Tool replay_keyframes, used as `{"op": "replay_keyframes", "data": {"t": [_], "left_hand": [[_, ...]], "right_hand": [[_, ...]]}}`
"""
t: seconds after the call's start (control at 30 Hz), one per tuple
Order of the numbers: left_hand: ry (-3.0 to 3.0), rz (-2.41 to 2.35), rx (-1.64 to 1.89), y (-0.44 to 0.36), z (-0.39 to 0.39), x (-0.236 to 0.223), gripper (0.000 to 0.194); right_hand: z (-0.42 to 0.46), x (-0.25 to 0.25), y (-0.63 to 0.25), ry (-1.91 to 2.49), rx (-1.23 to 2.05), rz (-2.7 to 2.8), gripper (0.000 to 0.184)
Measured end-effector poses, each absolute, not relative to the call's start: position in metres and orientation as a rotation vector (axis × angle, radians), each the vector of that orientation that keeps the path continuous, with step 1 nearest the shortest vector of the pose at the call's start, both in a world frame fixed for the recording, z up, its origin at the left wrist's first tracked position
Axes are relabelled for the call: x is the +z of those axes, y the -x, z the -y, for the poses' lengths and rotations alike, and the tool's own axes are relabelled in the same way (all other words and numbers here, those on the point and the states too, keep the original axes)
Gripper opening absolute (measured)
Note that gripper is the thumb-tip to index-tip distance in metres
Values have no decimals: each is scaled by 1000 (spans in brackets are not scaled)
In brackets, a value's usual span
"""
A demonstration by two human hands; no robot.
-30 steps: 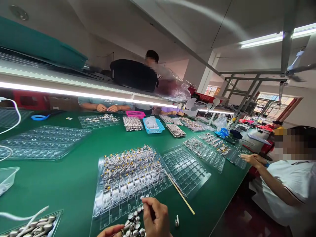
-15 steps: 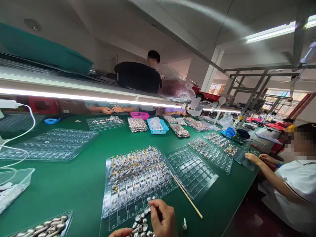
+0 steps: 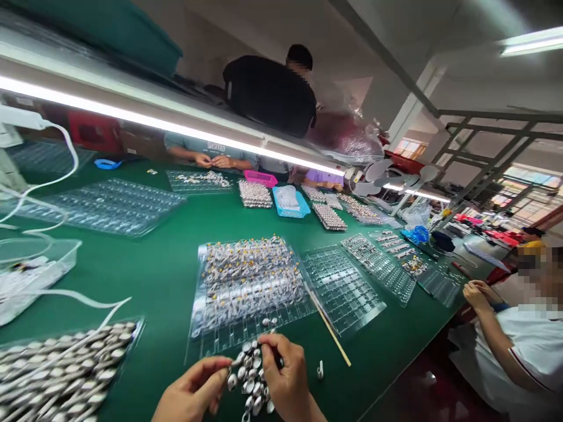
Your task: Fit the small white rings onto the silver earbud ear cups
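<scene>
A pile of small white and dark earbud parts (image 3: 250, 375) lies on the green table between my hands. My left hand (image 3: 193, 387) is closed in a pinch at the pile's left edge, with a small white earbud part at its fingertips. At the upper right side of the pile, my right hand (image 3: 285, 369) has thumb and forefinger pinched together; whatever they hold is too small to make out. Just beyond is a clear plastic tray (image 3: 206, 346) with rows of white earbud pieces (image 3: 250, 275) carrying yellow bits. A single white earbud stem (image 3: 320, 369) lies right of my right hand.
A thin wooden stick (image 3: 334, 337) lies beside another clear tray (image 3: 347, 287). At the lower left are a tray of metallic-looking earbud pieces (image 3: 65, 375) and a white cable (image 3: 79, 299). A blue basket (image 3: 297, 211) stands farther back. Co-workers sit opposite and at right (image 3: 519, 340).
My view has tilted down, showing more of both hands and the lower-left tray. My left hand has come further into view at the pile. The co-worker at right has raised their hands together.
</scene>
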State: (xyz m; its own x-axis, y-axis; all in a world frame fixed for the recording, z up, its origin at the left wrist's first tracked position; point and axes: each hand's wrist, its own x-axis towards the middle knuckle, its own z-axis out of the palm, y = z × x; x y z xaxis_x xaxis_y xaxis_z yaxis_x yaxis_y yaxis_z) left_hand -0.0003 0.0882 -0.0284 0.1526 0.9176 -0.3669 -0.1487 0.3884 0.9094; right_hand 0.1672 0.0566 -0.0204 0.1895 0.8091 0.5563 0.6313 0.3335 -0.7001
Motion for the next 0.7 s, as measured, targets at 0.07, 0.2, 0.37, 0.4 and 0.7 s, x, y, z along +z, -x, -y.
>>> {"op": "replay_keyframes", "data": {"t": [0.07,0.2,0.37,0.4,0.7], "left_hand": [[-895,-1141,953,2,-87,-20,32],[-846,-1015,1021,5,-84,-7,25],[-838,-984,1036,7,-68,5,24],[-853,-973,1038,7,-63,9,22],[-810,-991,979,0,-15,19,19]], "right_hand": [[-54,-17,-171,1361,246,1547,21],[-49,-11,-174,1311,420,1560,18],[-19,6,-158,1222,500,1642,25],[-11,9,-153,1223,447,1662,26],[30,-4,-140,1277,269,1625,22]]}}
